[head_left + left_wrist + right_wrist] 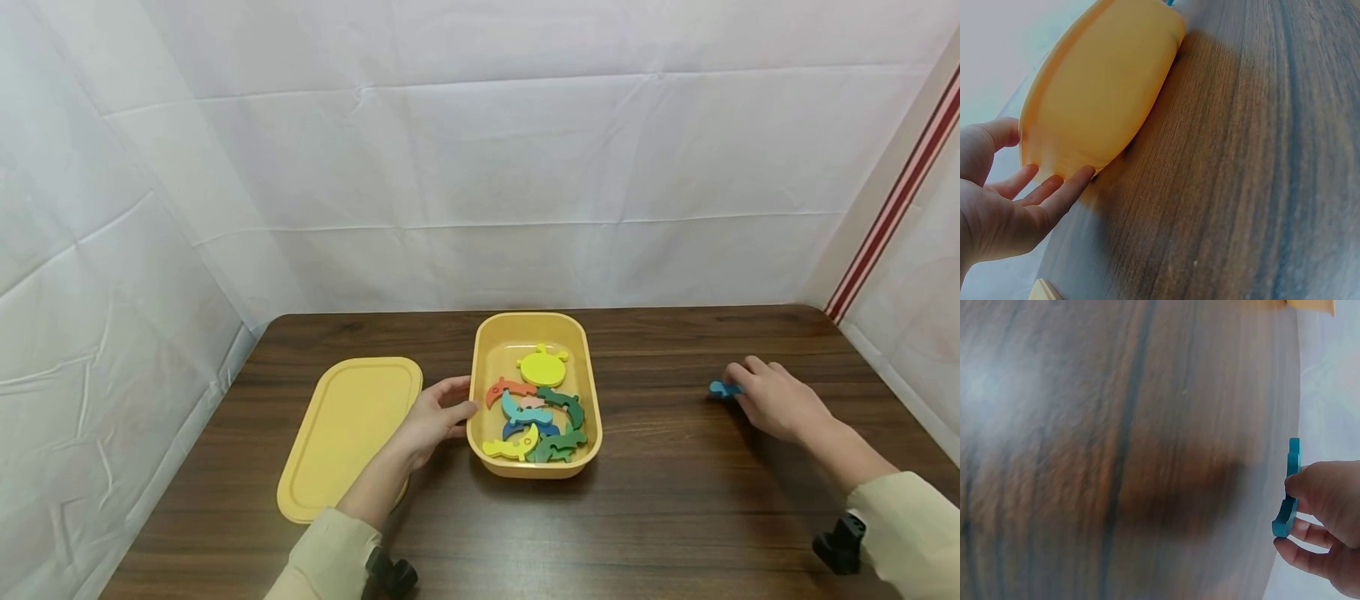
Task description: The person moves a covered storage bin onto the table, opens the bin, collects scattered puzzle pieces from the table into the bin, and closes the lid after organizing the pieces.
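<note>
A yellow box holds several flat animal-shaped pieces: a yellow turtle, an orange one, a light blue one, and green ones among others. My left hand is at the box's left side. In the left wrist view its thumb is at the rim and the extended fingertips touch the outer wall. Far to the right, my right hand pinches a blue animal-shaped piece between thumb and fingers. The right wrist view shows this blue piece edge-on, held over the table.
A yellow lid lies flat on the dark wooden table, left of the box and partly behind my left forearm. White cloth hangs behind the table and at both sides. A red-striped strip runs along the right.
</note>
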A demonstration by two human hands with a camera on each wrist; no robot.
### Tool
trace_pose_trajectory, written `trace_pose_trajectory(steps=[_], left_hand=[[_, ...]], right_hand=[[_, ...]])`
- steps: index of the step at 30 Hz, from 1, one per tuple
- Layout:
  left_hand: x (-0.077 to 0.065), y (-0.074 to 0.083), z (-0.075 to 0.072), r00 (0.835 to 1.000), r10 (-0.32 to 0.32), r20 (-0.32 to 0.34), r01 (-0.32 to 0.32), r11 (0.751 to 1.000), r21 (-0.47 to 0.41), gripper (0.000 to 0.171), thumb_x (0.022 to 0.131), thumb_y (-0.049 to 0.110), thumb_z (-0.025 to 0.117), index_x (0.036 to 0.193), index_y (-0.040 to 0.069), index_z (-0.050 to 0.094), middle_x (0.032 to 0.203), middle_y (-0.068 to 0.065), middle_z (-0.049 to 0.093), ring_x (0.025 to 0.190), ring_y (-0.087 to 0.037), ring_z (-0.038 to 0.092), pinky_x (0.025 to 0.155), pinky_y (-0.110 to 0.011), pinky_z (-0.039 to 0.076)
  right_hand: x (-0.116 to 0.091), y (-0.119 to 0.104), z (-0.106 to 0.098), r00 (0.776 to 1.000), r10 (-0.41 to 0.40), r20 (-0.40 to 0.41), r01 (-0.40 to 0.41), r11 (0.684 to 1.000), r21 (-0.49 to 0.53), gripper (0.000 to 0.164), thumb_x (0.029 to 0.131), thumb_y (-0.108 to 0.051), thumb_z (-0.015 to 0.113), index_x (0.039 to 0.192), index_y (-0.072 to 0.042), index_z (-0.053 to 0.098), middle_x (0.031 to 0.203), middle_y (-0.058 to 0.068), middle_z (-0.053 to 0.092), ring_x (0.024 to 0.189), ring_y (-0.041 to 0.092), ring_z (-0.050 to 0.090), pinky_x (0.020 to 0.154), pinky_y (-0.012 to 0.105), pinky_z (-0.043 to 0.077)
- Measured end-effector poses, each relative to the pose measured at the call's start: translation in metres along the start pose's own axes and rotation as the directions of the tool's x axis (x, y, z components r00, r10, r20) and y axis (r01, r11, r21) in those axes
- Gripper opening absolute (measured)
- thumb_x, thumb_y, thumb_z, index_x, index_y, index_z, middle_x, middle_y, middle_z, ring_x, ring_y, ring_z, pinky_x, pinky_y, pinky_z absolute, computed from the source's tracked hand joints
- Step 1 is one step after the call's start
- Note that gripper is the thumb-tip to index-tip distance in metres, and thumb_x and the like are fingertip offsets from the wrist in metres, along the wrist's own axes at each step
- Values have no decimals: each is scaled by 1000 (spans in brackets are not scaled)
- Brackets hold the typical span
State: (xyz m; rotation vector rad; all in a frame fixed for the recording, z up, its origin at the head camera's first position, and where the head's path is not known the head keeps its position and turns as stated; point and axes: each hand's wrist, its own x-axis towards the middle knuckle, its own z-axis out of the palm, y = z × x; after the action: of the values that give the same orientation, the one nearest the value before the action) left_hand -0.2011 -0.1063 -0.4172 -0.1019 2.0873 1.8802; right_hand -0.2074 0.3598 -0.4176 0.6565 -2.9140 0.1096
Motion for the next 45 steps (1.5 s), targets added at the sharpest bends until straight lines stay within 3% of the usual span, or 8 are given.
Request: trace_pose_trajectory(steps=[18,45], left_hand=[[-1,1,0,1000,12,11,-12,1000,-2,49,88,9,58,135,5,43,134,-17,45,104,-25,58,78,-37,55],[2,-2,0,1000,3,2,-3,1000,9,48,88,10,59,134,6,44,134,-15,45,104,-24,59,78,-36,55]], right_hand=[[31,-32,-4,987,-149,-54,144,987,-78,19,79,-2,66,90,-9,52,84,9,48,65,25,46,55,35,43],[60,-69,-30,975,-221,-10,218,965,-147,19,83,-3,64,93,-7,49,88,10,47,67,23,43,53,29,39]])
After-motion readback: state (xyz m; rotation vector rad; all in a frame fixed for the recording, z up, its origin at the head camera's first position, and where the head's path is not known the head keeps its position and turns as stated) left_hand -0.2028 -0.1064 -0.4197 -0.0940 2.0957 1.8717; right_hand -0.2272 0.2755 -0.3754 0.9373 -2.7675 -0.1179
